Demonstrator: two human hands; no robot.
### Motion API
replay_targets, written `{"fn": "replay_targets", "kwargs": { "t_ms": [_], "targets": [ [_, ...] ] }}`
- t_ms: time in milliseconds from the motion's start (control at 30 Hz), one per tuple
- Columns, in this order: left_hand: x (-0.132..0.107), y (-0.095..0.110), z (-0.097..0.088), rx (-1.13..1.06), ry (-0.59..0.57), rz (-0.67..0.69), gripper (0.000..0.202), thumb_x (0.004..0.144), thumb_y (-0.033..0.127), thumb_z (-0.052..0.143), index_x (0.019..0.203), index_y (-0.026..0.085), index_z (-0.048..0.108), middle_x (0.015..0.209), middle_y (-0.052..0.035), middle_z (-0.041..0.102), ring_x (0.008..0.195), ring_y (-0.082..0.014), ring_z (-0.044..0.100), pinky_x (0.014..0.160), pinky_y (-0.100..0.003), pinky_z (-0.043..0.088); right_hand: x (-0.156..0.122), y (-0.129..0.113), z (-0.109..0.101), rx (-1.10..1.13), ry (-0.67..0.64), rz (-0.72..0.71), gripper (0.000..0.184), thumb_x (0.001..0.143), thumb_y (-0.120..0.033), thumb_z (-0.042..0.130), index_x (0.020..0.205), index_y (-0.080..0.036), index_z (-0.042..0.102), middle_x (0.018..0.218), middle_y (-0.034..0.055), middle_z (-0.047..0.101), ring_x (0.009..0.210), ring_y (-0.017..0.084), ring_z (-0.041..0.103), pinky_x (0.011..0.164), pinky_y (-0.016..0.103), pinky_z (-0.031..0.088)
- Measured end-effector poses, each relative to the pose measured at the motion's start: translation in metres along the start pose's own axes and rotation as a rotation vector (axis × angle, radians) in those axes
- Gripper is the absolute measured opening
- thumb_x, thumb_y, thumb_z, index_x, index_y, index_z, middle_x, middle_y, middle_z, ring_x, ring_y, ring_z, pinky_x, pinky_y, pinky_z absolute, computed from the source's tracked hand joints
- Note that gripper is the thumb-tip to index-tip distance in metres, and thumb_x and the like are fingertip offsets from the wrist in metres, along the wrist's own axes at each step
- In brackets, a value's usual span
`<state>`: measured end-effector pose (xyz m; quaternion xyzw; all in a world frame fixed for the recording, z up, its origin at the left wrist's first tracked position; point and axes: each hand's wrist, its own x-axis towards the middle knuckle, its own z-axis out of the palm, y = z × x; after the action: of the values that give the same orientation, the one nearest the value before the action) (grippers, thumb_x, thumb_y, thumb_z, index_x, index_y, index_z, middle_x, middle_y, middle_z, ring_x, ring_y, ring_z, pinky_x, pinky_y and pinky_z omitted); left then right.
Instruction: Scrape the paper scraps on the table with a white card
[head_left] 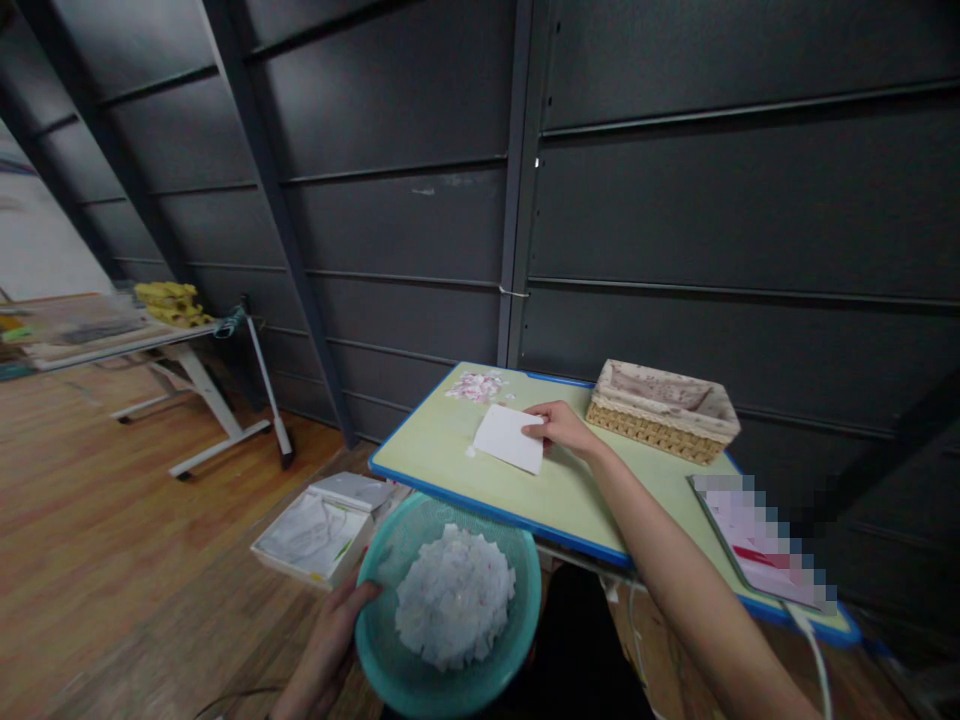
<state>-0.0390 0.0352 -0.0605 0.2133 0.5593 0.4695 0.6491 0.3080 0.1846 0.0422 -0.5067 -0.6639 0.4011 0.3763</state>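
My left hand (343,612) grips the rim of a teal plastic basket (373,650), thumb inside, at the table's near edge. A heap of small white pieces (455,598), like scraps of paper, lies in it. Over the table my right hand (553,428) pinches the right edge of a white sheet of card or paper (508,437), thumb on top. Beyond the sheet is a small pile of pink and white bits (477,386), and one white scrap (471,452) lies by its left corner. The fingers beneath the sheet are hidden.
The pale green table (577,490) has a blue edge. A cloth-lined wicker basket (660,410) stands at its back right, a tablet-like device (757,545) with a cable at the right. A white box (315,530) is on the floor at left; a second table (112,345) stands farther off.
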Motion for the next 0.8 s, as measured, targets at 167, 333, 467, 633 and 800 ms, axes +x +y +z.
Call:
{"fn": "replay_targets", "kwargs": {
  "t_ms": [167,333,467,633,800],
  "targets": [
    [-0.009,0.006,0.001,0.052,-0.025,0.017,0.038,0.075,0.014,0.059,0.113,0.016,0.06,0.088,-0.0064,0.077,0.088,-0.0217,0.069,0.085,-0.032,0.051,0.0,0.001,0.002,0.028,0.005,-0.009,0.038,0.061,-0.023,0.065,0.095,-0.006,0.067,0.059,0.0019,0.06,0.043,0.008,0.049,0.039,0.018,0.036],
    [-0.021,0.011,0.008,0.082,-0.022,0.06,0.036,0.076,0.016,0.056,0.112,0.018,0.06,0.09,-0.0039,0.077,0.086,-0.0201,0.069,0.086,-0.031,0.049,-0.001,0.0,0.007,0.006,-0.017,0.002,0.036,0.061,-0.023,0.065,0.093,-0.007,0.066,0.062,0.002,0.061,0.045,0.008,0.049,0.04,0.018,0.037],
    [-0.028,0.014,0.013,0.096,-0.019,0.12,0.035,0.075,0.015,0.055,0.11,0.018,0.06,0.094,-0.0028,0.076,0.086,-0.0182,0.069,0.085,-0.028,0.048,-0.003,-0.004,0.008,-0.018,-0.014,-0.002,0.036,0.061,-0.024,0.065,0.093,-0.007,0.066,0.062,0.0018,0.061,0.045,0.008,0.049,0.04,0.018,0.036],
    [-0.027,0.013,0.011,0.118,-0.015,0.128,0.032,0.075,0.015,0.054,0.107,0.016,0.06,0.088,-0.003,0.076,0.081,-0.019,0.069,0.079,-0.029,0.05,-0.006,-0.006,0.008,-0.046,-0.005,-0.009,0.038,0.062,-0.027,0.065,0.094,-0.007,0.066,0.062,0.0021,0.061,0.045,0.008,0.048,0.04,0.018,0.036],
    [-0.027,0.011,0.012,0.108,0.02,0.139,0.025,0.074,0.017,0.057,0.098,0.016,0.061,0.076,-0.0022,0.075,0.071,-0.0182,0.067,0.068,-0.028,0.051,-0.009,-0.01,0.013,-0.039,-0.023,-0.036,0.04,0.062,-0.029,0.065,0.094,-0.006,0.066,0.063,0.0026,0.061,0.046,0.008,0.048,0.041,0.018,0.037]
  ]
}}
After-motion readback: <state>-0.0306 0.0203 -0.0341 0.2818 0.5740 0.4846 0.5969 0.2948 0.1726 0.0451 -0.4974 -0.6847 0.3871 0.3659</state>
